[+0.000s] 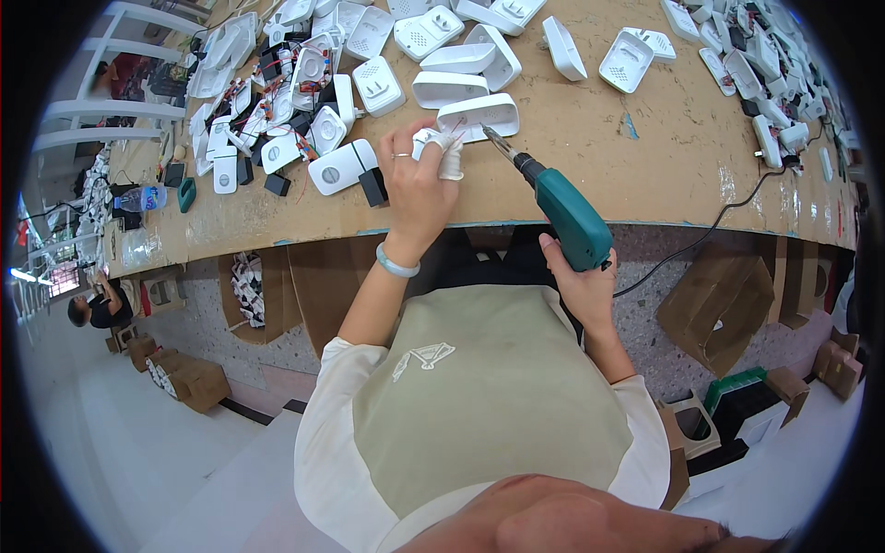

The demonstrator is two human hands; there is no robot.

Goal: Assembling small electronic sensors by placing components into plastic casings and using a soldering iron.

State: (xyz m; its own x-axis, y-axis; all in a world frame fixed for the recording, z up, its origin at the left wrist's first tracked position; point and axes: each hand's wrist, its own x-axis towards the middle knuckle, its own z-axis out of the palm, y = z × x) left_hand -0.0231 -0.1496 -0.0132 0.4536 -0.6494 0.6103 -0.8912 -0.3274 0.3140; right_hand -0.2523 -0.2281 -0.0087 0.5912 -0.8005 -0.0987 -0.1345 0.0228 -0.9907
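My right hand is closed around the rear of a teal corded electric screwdriver. Its slim metal tip points up and left, ending at a white plastic housing shell that lies hollow side up on the table. Pinched in the fingers of my left hand is a small white part, partly covered by the fingers, with thin red wires beside it. Just left of that hand are a small black block and a white rounded housing.
White housings and wired parts are heaped at the table's far left, with more shells along the back. Another pile lies far right. A black cord hangs over the front edge. Cardboard boxes stand below; another person is far left.
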